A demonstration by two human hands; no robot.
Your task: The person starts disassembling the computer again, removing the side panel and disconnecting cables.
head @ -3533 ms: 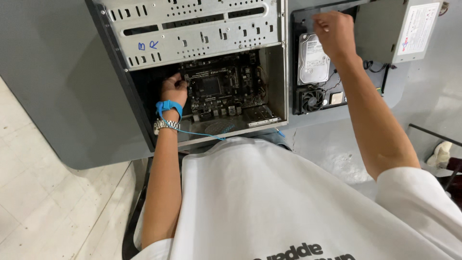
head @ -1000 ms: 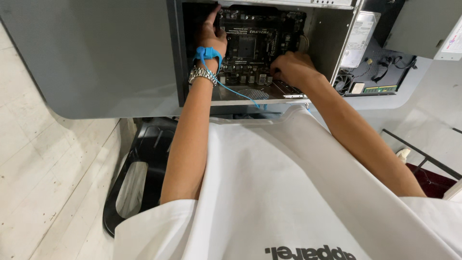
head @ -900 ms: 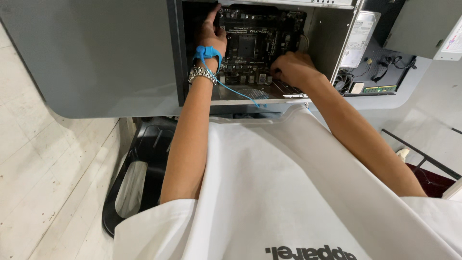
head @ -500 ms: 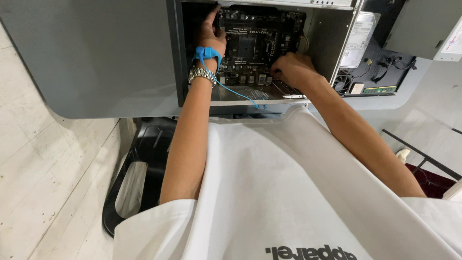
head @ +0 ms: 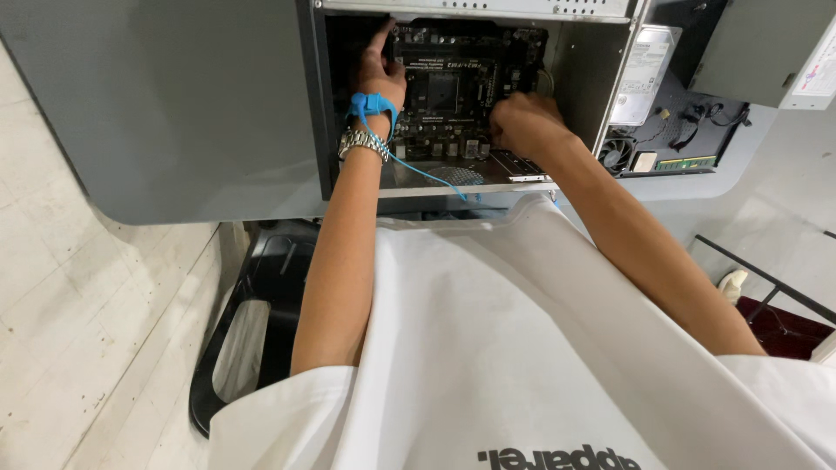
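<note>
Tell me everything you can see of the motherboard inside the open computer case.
The motherboard is a dark, nearly black circuit board mounted flat against the back wall of the open grey metal case. A square socket area sits near its middle, with rows of small components and connectors around it. The left hand, with a blue strap and metal watch on its wrist, reaches its upper left corner; the right hand rests at its lower right edge. The hands hide parts of it.

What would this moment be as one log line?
left hand: on motherboard's upper left edge | right hand: at its lower right | blue wrist strap: on left wrist | computer case: open
</note>
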